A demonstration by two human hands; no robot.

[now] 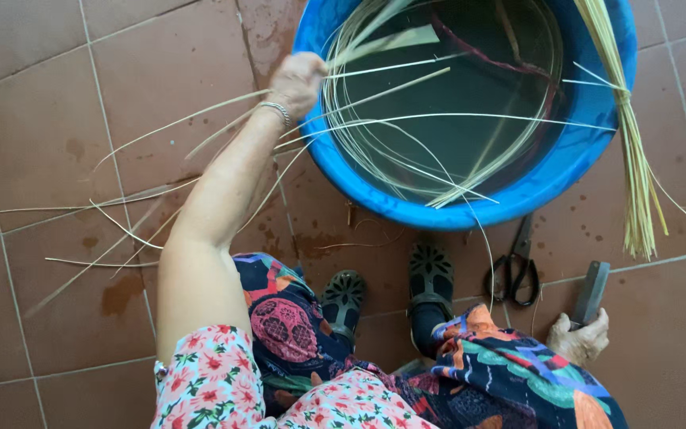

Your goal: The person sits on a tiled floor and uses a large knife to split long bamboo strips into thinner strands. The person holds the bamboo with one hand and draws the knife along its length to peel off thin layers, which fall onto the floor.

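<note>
Floor: we see reddish-brown tiles, damp-stained;
Basin: blue tub standing on it;
Strips: pale loose strips scattered at left;
Tools: black scissors beside the tub;
Bundle: tied straw bundle leaning on the tub's rim

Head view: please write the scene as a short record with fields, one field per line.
left hand: at the basin rim, gripping pale reed strips
right hand: low beside the knee, holding a flat grey blade
basin: blue, round, with water and coiled strips inside
bundle: tied pale reeds leaning on the basin's right side
scissors: black, on the tile floor
</note>
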